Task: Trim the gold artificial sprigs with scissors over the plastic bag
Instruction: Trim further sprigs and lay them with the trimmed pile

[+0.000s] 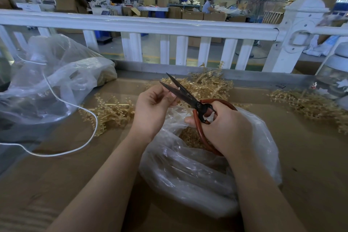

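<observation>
My right hand (224, 130) grips the red handles of black-bladed scissors (180, 90), whose blades stand apart, pointing up and left. My left hand (153, 107) is curled right beside the blades and pinches something small between thumb and fingers; what it is I cannot make out. Both hands hover over a clear plastic bag (197, 175) holding gold trimmings (190, 137). Gold sprigs lie in heaps: one behind the scissors (207, 84), one to the left (111, 111), one at the right (308, 105).
The work surface is brown cardboard (75, 165). A large clear bag (56, 73) with a white cord (90, 118) sits at the left. A white railing (150, 26) runs along the far edge. A person works at tables in the background.
</observation>
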### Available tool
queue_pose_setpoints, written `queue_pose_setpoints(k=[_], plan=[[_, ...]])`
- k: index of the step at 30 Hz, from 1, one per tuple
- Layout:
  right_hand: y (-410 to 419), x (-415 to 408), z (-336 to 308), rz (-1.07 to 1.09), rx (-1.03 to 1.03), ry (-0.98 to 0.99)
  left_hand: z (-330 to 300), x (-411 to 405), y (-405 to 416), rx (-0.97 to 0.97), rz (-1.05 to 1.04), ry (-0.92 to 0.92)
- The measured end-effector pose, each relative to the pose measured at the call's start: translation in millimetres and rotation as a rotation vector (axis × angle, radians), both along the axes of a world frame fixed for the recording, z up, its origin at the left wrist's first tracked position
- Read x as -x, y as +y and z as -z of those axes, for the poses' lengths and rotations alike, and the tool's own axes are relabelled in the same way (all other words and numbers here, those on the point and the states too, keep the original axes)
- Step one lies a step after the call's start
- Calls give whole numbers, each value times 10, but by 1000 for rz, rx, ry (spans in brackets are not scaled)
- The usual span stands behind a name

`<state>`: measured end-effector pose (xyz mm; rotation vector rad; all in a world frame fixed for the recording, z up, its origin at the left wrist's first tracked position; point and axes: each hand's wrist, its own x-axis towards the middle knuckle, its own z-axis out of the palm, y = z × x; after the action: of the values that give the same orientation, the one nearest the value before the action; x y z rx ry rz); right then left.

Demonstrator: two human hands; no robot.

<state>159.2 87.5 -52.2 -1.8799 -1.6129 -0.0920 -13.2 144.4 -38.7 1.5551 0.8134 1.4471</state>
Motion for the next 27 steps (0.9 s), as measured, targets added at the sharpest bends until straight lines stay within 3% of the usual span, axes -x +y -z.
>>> queue_pose_setpoints(k=[27], plan=[[29, 6, 51, -25, -49, 34, 16, -25, -16, 18, 86, -61]])
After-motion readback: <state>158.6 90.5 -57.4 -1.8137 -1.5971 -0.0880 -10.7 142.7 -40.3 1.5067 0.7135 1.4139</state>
